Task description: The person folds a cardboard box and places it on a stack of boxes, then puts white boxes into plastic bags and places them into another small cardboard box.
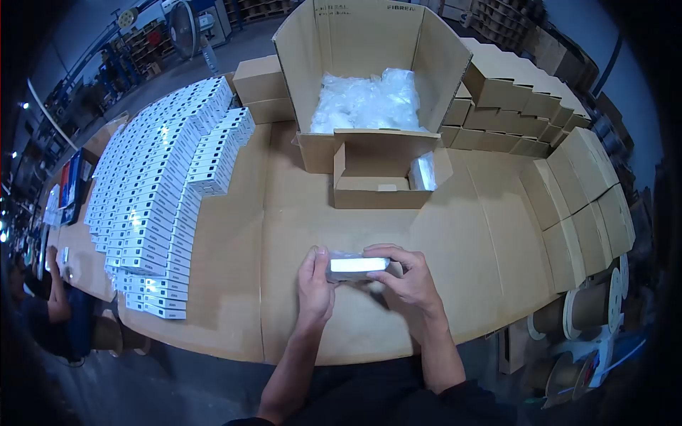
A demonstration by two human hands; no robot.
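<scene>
Between my two hands is a small white box [357, 265] that looks wrapped in clear plastic, held just above the table near its front edge. The fingers of my left hand [315, 282] close on its left end. At the right end, my right hand [409, 277] pinches it between thumb and fingers. Beyond my hands stands an open brown carton [376, 199], with one wrapped white box [424, 172] upright at its right side. Behind that, a big open cardboard box [348, 28] holds a heap of clear plastic bags [369, 101].
Tall stacks of small white boxes [153, 177] cover the table's left side. Closed brown cartons [518, 85] are piled at the back right, with more cartons [579, 206] along the right edge. Spools [590, 305] stand beside the table. Another person [53, 305] is at the far left.
</scene>
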